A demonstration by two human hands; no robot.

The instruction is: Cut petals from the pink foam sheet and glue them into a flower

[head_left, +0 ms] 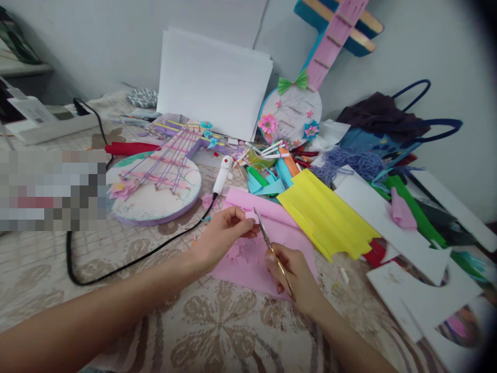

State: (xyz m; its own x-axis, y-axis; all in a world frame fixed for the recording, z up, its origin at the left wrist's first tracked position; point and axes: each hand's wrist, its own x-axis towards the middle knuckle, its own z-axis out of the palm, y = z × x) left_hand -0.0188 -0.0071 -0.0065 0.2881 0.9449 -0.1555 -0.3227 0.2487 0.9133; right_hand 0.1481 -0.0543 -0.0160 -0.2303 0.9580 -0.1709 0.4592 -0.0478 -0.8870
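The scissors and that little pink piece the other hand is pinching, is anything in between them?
Nothing visible is. The right hand holds the scissors, and their tips reach up to the small pink piece pinched by the left hand. Only the pink foam sheet lies underneath, not between them.

Pink foam sheet (252, 259), yellow foam sheet (326, 217), gold-handled scissors (274, 254), beige floral tablecloth (217, 331), black cable (116, 264)

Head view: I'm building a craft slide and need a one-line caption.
Left hand pinches a small pink piece while right hand holds scissors over pink foam sheet.
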